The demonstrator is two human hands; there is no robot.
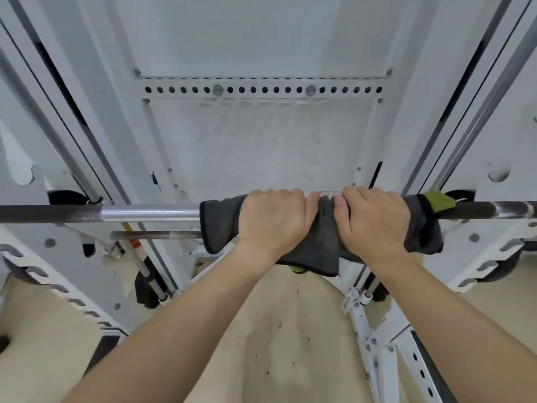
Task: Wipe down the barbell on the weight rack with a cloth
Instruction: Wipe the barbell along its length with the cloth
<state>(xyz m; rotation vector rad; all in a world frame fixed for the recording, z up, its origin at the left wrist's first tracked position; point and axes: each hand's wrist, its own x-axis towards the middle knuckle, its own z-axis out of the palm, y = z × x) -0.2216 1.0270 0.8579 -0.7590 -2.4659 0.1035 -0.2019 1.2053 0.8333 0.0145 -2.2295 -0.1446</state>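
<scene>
The barbell [145, 214] runs level across the view, shiny steel near the middle and dark knurled metal toward both ends. A dark grey cloth [219, 228] with a green corner is draped over its centre and hangs below the bar. My left hand [273, 219] grips the bar through the cloth, fingers curled over the top. Right beside it, my right hand [374, 222] grips the cloth-covered bar the same way. The two hands almost touch, and the cloth bunches up between them.
The white weight rack surrounds me, with notched uprights [58, 283] at the lower left and lower right. A perforated crossbar [261, 89] sits high at the back. A second thinner bar [157, 235] lies just below the barbell on the left. Beige floor [276, 330] lies underneath.
</scene>
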